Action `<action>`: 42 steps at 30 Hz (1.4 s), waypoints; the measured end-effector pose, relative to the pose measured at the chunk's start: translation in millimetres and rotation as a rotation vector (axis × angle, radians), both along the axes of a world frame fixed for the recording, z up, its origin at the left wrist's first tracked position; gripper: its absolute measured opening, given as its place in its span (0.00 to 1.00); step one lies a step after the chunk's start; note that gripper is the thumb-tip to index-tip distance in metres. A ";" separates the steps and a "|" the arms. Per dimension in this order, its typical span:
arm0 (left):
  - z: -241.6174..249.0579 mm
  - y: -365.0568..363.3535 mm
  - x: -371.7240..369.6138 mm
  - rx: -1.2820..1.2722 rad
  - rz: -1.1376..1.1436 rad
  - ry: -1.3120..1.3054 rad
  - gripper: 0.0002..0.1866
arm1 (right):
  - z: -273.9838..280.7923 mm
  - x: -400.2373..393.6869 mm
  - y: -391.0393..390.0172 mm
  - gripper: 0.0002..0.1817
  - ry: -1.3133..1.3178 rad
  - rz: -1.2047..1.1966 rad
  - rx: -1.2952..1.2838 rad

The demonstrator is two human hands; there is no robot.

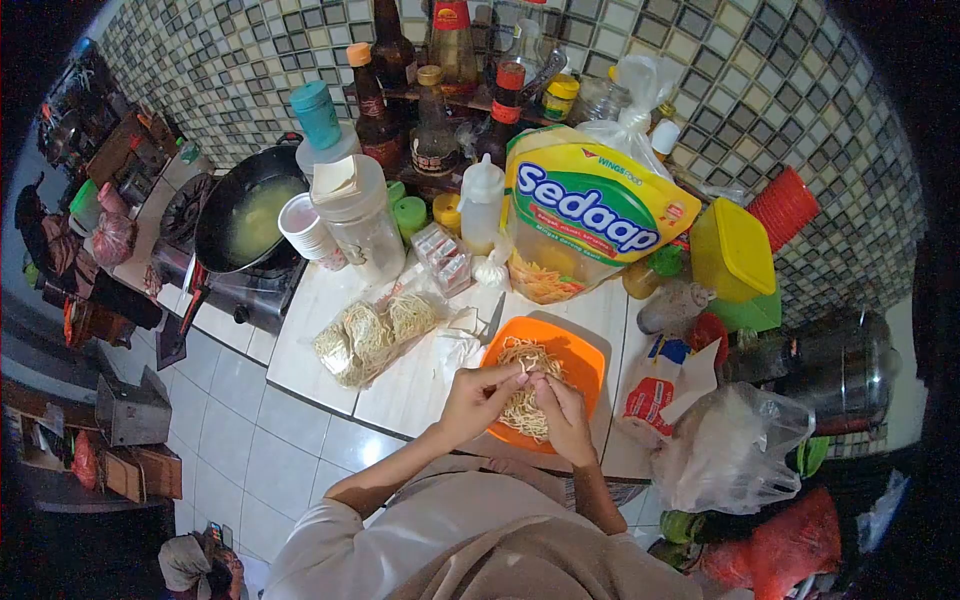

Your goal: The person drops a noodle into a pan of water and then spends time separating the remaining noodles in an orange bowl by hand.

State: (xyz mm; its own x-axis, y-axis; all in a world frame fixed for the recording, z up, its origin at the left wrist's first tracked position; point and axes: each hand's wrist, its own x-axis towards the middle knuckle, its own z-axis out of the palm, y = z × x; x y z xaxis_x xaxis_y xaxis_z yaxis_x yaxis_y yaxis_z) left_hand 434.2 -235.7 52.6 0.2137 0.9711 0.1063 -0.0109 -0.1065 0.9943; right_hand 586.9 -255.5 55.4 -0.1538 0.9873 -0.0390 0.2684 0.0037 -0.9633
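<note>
While noodles (524,416) in the orange bowl (581,358) were pinched between the fingertips of the left hand (478,402) and right hand (564,412), spillage onto the counter (402,405) was judged possible if strands were snapped too near the rim.

The noodles (525,415) are pale yellow, thin and tangled, with a small bit pinched in the grip and the rest loosely heaped below it, spreading to the far and near sides. They lie in a bright orange tray (583,358), squarish with rounded corners, sitting flat directly beneath the grip.
</note>
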 end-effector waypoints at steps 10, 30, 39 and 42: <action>-12.8 -0.7 0.1 0.366 0.035 0.342 0.12 | 11.6 -2.9 1.9 0.09 -0.280 -0.008 0.169; -8.1 8.5 -14.2 -0.507 -0.555 -0.098 0.11 | 12.1 22.6 18.0 0.11 -0.417 0.175 0.465; -4.9 7.8 -13.1 -0.546 -0.484 -0.167 0.11 | 20.4 13.4 15.7 0.10 -0.138 -0.007 0.202; -4.8 9.1 -14.6 -0.489 -0.425 -0.150 0.11 | 14.7 12.8 15.0 0.08 -0.124 -0.034 0.221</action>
